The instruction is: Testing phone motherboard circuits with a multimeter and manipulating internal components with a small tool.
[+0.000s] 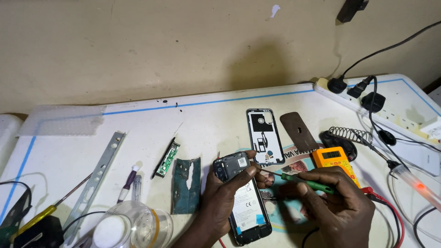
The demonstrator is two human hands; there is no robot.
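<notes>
My left hand (220, 195) grips an opened phone (243, 202) with its back off, so the white battery and dark circuit board show. It holds the phone tilted above the table. My right hand (337, 202) holds a green-handled screwdriver (307, 182). The screwdriver's thin tip points left and meets the phone's upper edge near my left thumb. The phone's removed back frame (265, 136) lies flat just beyond the hands.
An orange multimeter (336, 160) with red leads lies right of the hands, beside a soldering-iron stand (349, 135). A power strip (390, 112) runs along the back right. To the left are a small circuit board (167, 158), a metal strip (98, 172) and a clear jar (128, 225).
</notes>
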